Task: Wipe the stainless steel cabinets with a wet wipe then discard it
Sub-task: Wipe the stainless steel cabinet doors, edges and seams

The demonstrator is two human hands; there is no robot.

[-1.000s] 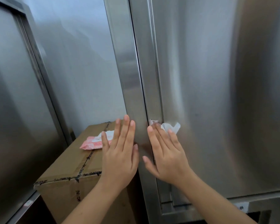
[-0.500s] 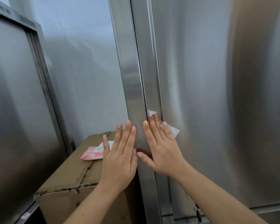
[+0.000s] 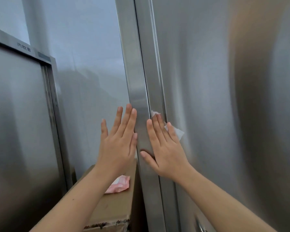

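Right hand (image 3: 164, 148) flat, pressing wipe (image 3: 177, 132) on door's (image 3: 208, 81) left edge; left hand (image 3: 119, 143) flat, empty. Wipe likely limp, slick — pinch its free corner.

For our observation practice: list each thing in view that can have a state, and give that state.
door: shut.
wipe: crumpled, pressed on the door's edge.
right hand: flat, presses the wipe.
left hand: flat, fingers straight, holds nothing.
box: closed.
pack: lies on the box, partly hidden by the left forearm.
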